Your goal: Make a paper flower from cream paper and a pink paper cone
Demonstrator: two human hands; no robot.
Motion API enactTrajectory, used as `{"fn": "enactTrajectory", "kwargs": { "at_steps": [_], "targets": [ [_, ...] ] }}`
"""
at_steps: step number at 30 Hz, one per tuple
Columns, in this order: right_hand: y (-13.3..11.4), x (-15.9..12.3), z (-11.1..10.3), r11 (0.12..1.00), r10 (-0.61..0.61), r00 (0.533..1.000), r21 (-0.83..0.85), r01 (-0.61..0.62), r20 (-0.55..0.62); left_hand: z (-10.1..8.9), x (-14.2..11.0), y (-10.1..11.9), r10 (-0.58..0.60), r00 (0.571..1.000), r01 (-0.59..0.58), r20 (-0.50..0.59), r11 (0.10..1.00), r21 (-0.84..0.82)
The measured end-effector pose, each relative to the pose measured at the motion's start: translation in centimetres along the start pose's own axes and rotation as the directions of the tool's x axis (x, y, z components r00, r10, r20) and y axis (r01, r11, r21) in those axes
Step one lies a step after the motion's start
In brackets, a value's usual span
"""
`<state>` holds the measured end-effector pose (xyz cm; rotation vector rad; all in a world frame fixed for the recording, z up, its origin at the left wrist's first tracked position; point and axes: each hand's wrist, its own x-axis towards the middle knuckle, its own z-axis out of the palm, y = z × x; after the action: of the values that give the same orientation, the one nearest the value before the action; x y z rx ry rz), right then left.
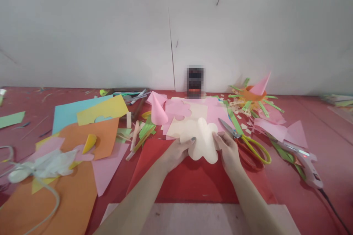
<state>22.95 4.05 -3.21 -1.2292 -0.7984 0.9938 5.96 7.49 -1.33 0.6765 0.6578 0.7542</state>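
Smooth, matt paper flower (203,145) here; to its right lie metal-bladed, plastic-handled scissors (235,134), and further right, a smooth plastic glue gun (307,158)!

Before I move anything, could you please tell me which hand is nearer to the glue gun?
Right. The right hand is left of the glue gun; the left hand is farther left, beyond the cream paper shape.

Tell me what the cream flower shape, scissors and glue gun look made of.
Cream flower shape: matte paper or thin card; it curls thinly.
Scissors: probably metal blades, given grey sheen; smooth yellow handle likely plastic.
Glue gun: probably smooth plastic; its body looks molded.
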Motion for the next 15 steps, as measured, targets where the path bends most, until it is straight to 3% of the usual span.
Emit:
{"fn": "enactTrajectory", "kwargs": {
  "at_steps": [15],
  "targets": [
    [-0.12, -0.14, 0.20, 0.995, 0.076, 0.997, 0.069, -0.076, 0.013, -0.19, 0.07, -0.17, 0.002, 1.000, -0.002, -0.002, 1.000, 0.024]
  ]
}}
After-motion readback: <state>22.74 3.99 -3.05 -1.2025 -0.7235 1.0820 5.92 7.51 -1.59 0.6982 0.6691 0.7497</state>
